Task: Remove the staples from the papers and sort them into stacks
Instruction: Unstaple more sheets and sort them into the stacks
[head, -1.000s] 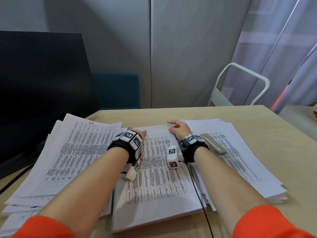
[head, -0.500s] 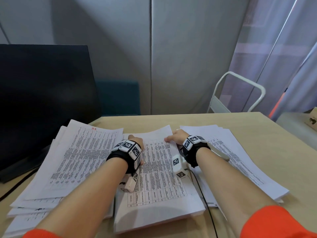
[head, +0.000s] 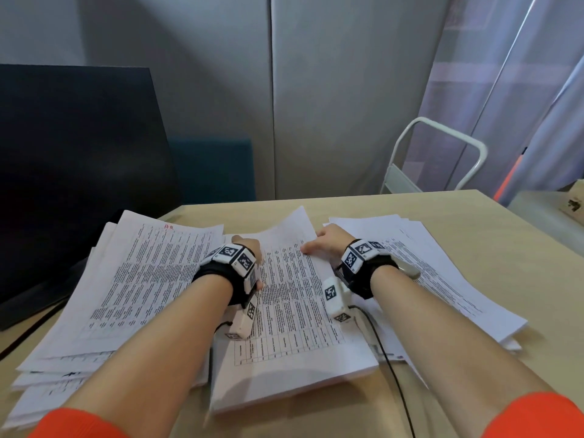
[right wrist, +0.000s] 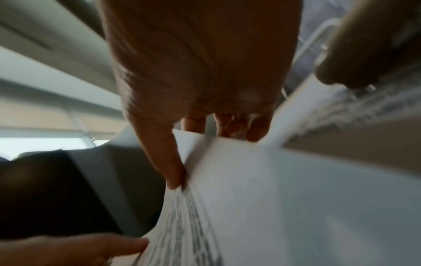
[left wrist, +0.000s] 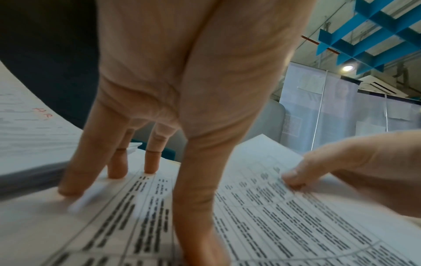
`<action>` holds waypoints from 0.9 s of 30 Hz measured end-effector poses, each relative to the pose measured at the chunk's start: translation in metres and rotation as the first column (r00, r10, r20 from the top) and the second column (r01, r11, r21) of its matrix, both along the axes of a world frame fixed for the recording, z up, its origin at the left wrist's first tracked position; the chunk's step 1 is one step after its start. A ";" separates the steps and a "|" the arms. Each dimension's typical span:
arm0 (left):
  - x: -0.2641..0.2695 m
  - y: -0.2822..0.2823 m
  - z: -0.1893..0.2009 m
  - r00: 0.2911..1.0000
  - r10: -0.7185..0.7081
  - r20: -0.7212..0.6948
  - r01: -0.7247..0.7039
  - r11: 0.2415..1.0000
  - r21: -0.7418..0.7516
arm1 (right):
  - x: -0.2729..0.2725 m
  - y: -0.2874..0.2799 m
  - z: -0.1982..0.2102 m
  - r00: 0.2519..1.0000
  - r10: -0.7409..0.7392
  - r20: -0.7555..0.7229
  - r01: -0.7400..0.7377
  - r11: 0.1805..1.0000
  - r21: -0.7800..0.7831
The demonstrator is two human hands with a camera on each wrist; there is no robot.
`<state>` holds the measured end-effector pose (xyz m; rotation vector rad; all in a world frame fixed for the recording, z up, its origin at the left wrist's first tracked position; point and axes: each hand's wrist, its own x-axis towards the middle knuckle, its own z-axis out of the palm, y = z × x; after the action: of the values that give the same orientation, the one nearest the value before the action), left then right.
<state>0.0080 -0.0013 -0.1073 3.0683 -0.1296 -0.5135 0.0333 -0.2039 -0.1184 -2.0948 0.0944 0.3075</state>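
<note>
press left hand [head: 249, 251] flat, fingers straight, on the printed white middle paper stack [head: 290, 311]; with right hand [head: 328, 245] grip pinching top sheet [left wrist: 268, 162], peel slowly.

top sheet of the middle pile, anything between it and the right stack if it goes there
Nothing visible blocks it. The right hand already pinches the top sheet; the right stack lies adjacent, carrying only a grey tool.
</note>
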 end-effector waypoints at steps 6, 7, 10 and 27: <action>-0.001 0.012 0.005 0.996 0.090 -0.015 -0.091 0.970 -0.224 | -0.030 0.016 0.011 0.974 0.227 -0.025 -0.228 0.972 -0.049; -0.003 0.015 0.008 0.986 0.166 0.020 -0.149 0.924 -0.353 | -0.035 0.016 0.010 0.981 0.194 -0.015 -0.193 0.981 0.020; -0.006 0.037 0.013 0.854 0.511 0.097 -0.232 0.541 -0.808 | -0.046 0.004 0.028 0.988 0.144 0.062 -0.156 0.935 0.319; -0.037 -0.020 0.059 0.704 0.640 0.309 0.253 0.181 -0.950 | -0.050 -0.012 0.072 0.954 0.005 0.301 0.033 0.992 -0.121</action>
<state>-0.0285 -0.0212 -0.0482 1.6616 0.0091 0.6134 -0.0172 -0.2164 -0.0460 -2.2394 -0.0553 -0.0307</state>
